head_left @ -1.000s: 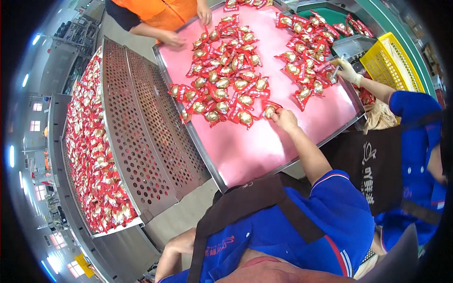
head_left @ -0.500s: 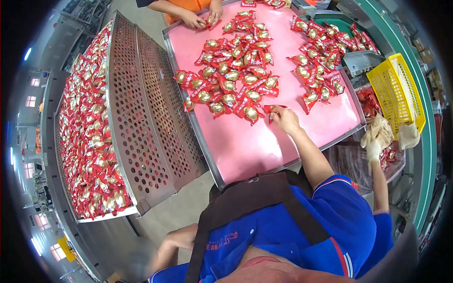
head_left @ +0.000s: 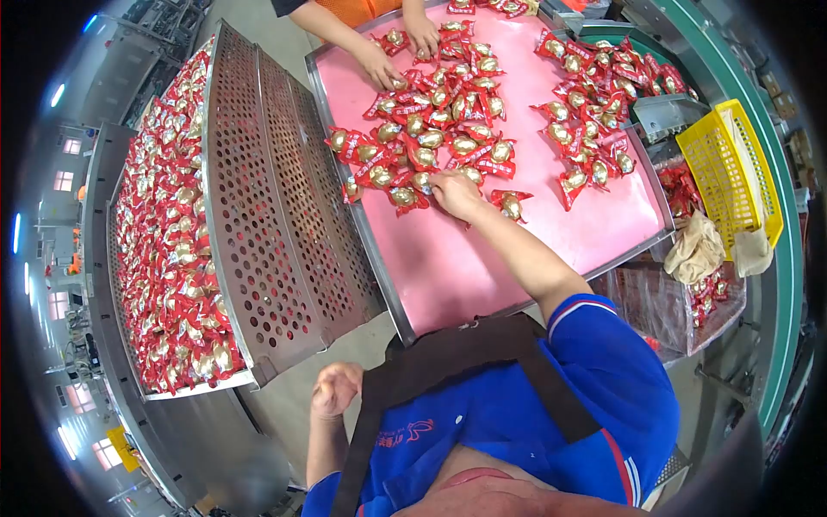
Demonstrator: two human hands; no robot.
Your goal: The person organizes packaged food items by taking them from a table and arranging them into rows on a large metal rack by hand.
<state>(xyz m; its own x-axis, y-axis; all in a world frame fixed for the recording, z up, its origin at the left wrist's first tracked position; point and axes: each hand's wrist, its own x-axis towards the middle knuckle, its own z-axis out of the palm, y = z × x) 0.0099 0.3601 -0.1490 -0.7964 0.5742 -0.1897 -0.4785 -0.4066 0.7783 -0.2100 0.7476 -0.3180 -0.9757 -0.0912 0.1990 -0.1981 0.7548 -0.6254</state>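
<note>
Red-and-gold wrapped packets [head_left: 422, 138], each with a rounded gold middle and twisted red ends, lie in a pile on the pink tabletop [head_left: 448, 276]. My right hand [head_left: 458, 196] reaches over the near edge of this pile, its fingers bent down and closed on a packet mostly hidden beneath them. Just right of that hand lies a single packet [head_left: 510, 205]. Off the table, near my apron, my left hand [head_left: 336, 389] is raised with curled fingers and nothing visible in it.
Across the table, a co-worker's hands [head_left: 379, 67] touch packets. A second heap [head_left: 594, 121] lies on the right. Left stands a perforated metal bin [head_left: 267, 207] full of packets. A yellow basket [head_left: 728, 177], a pale cloth or glove [head_left: 692, 250] and a plastic-lined box [head_left: 646, 302] are right.
My right hand has moved left to the pile; the packet near its former spot lies loose. My left hand has risen. The co-worker's hands have moved apart. Another arm at the right has gone.
</note>
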